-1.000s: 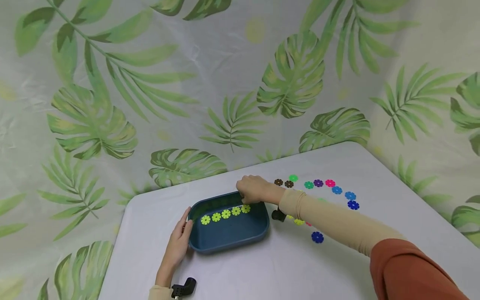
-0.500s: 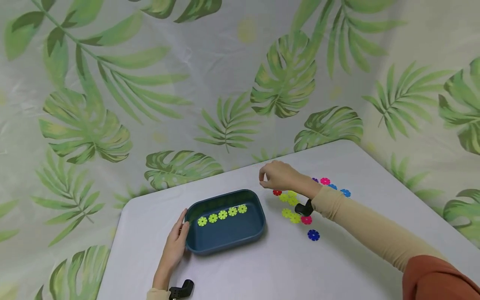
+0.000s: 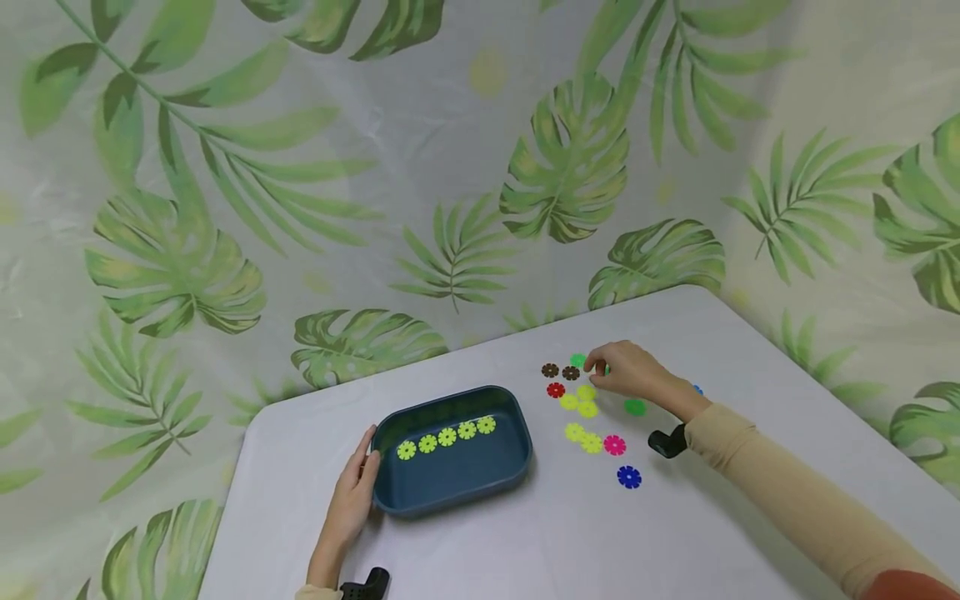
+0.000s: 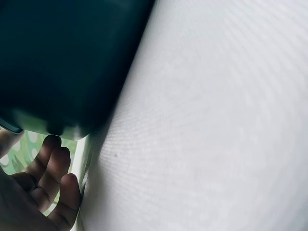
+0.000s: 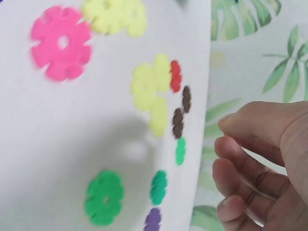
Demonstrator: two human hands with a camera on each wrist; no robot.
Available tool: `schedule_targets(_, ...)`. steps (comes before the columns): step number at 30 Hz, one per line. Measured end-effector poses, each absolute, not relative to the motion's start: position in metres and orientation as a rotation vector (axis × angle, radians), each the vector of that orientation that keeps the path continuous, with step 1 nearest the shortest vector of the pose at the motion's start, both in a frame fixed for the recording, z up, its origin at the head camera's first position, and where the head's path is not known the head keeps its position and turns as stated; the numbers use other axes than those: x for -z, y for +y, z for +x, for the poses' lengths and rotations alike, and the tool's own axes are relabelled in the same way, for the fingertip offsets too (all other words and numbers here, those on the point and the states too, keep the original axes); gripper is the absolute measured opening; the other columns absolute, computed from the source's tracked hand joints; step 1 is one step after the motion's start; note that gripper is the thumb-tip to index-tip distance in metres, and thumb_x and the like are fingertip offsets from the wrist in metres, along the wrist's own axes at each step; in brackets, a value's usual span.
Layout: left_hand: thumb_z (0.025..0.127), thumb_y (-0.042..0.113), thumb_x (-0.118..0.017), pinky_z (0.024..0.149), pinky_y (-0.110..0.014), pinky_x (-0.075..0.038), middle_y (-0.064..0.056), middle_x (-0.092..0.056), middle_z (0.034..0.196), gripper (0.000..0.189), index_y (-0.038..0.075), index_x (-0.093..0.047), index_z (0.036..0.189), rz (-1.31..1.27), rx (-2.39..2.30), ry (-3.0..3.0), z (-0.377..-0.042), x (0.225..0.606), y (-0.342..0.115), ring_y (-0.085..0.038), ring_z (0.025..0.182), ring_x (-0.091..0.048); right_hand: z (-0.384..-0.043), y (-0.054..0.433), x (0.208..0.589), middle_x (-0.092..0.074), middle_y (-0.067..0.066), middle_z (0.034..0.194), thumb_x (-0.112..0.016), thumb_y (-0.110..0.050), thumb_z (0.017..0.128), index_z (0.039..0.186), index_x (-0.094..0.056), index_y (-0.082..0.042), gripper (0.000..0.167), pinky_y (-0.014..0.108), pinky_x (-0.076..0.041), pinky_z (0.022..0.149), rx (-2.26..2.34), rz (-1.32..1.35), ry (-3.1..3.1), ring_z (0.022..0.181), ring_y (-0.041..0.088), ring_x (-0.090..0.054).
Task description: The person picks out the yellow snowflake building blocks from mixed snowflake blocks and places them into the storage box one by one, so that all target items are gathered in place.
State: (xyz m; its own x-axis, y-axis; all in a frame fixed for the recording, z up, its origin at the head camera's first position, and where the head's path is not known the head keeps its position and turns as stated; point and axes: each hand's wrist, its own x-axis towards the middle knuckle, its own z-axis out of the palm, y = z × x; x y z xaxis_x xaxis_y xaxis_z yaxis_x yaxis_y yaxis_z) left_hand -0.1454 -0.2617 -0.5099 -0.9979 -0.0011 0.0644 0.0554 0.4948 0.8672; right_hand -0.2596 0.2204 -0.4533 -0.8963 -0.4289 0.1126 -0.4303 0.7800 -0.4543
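Right hand (image 3: 632, 370), fingertips apart, hangs near flat yellow plastic flowers (image 3: 588, 409), likely light, best edge-pinched; left hand (image 3: 351, 493) touches blue oblong plastic tray (image 3: 452, 477).

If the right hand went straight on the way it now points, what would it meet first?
Probably the brown, flower-shaped plastic disc nearest the right hand in the head view; the hand's height is unclear, so it might pass above.

One tray (image 3: 452, 477); ten yellow discs (image 3: 447, 442)
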Motion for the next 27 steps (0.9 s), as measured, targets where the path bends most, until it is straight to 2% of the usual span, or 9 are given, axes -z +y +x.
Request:
schedule_targets(2, 0.111, 0.033, -0.041, 0.107, -0.055, -0.032, -0.020, -0.053, 0.141, 0.052, 0.021, -0.031, 0.161, -0.050, 1.549, -2.662, -0.145, 0.510, -0.262, -0.031, 0.124, -0.048, -0.259, 0.227, 0.459, -0.065, -0.003, 0.079, -0.072, -0.006, 0.089, 0.106, -0.075, 0.000, 0.018, 0.035, -0.046, 0.068, -0.791, 0.721, -2.977, 0.071, 0.014, -0.054)
schedule_targets(4, 0.111, 0.033, -0.041, 0.104, -0.053, -0.034, -0.019, -0.057, 0.133, 0.052, 0.021, -0.031, 0.161, -0.043, 1.538, -2.668, -0.146, 0.510, -0.261, -0.029, 0.118, -0.049, -0.258, 0.232, 0.464, -0.065, -0.002, 0.080, -0.071, -0.004, 0.088, 0.108, -0.075, 0.001, 0.021, 0.034, -0.047, 0.069, -0.821, 0.724, -3.000, 0.071, 0.014, -0.054)
schedule_targets(7, 0.112, 0.034, -0.040, 0.101, -0.051, -0.036, -0.018, -0.058, 0.129, 0.053, 0.020, -0.029, 0.161, -0.039, 1.530, -2.680, -0.146, 0.510, -0.261, -0.029, 0.115, -0.050, -0.257, 0.237, 0.471, -0.065, -0.001, 0.083, -0.072, -0.003, 0.087, 0.112, -0.074, 0.003, 0.025, 0.034, -0.047, 0.070, -0.858, 0.727, -3.034, 0.072, 0.014, -0.054)
schedule_targets(14, 0.112, 0.032, -0.040, 0.111, -0.059, -0.029, -0.021, -0.045, 0.151, 0.054, 0.017, -0.028, 0.162, -0.071, 1.570, -2.658, -0.146, 0.511, -0.261, -0.033, 0.135, -0.042, -0.259, 0.239, 0.485, -0.065, 0.001, 0.084, -0.076, -0.006, 0.086, 0.116, -0.073, 0.004, 0.031, 0.033, -0.047, 0.070, -0.875, 0.747, -3.063, 0.075, 0.014, -0.054)
schedule_targets(21, 0.111, 0.033, -0.041, 0.107, -0.055, -0.034, -0.019, -0.054, 0.140, 0.053, 0.018, -0.030, 0.161, -0.039, 1.552, -2.666, -0.146, 0.510, -0.260, -0.031, 0.124, -0.049, -0.260, 0.233, 0.490, -0.060, 0.001, 0.081, -0.077, -0.009, 0.088, 0.116, -0.073, 0.002, 0.031, 0.032, -0.045, 0.068, -0.871, 0.709, -3.081, 0.074, 0.016, -0.050)
schedule_targets(27, 0.112, 0.031, -0.040, 0.102, -0.051, -0.035, -0.019, -0.055, 0.136, 0.053, 0.019, -0.028, 0.162, -0.012, 1.538, -2.688, -0.149, 0.514, -0.262, -0.029, 0.117, -0.048, -0.263, 0.230, 0.493, -0.058, 0.001, 0.079, -0.079, -0.012, 0.087, 0.115, -0.074, 0.001, 0.032, 0.033, -0.044, 0.068, -0.862, 0.700, -3.068, 0.073, 0.017, -0.049)
